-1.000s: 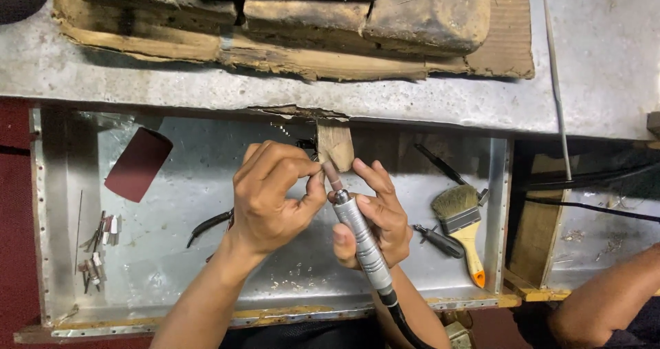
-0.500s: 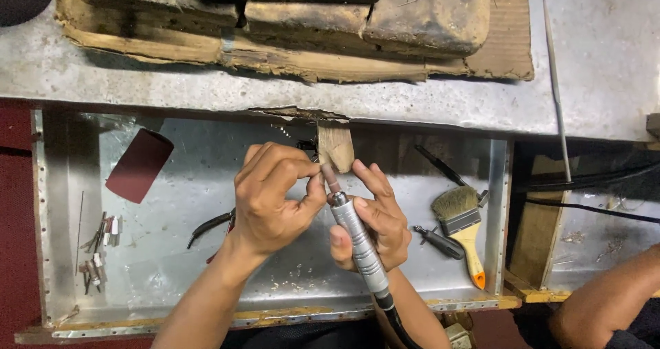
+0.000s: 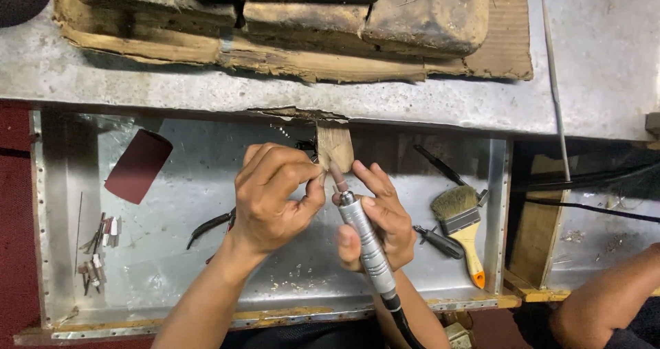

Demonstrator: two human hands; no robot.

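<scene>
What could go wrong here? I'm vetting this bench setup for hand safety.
1. The left hand pinches close to the tip of the rotary handpiece held by the right hand; a slip could likely catch the fingertips.
2. The work rests against a small wooden peg; whatever is pinched is hidden and could drop into the metal tray.
3. The handpiece's cable trails toward the body and might snag.

Two hands, the left hand (image 3: 271, 198) and the right hand (image 3: 378, 215), meet just below the wooden peg (image 3: 335, 145). One rotary handpiece (image 3: 364, 242) lies below the peg. One paintbrush (image 3: 462, 225) and one black-handled screwdriver (image 3: 440, 242) lie right of the peg. One dark red sheet (image 3: 139, 165), one pair of pliers (image 3: 210, 227) and one cluster of small metal bits (image 3: 98, 249), too small to count, lie left of it. One long thin rod (image 3: 555, 88) lies up on the surface (image 3: 598, 53), right of the peg.
</scene>
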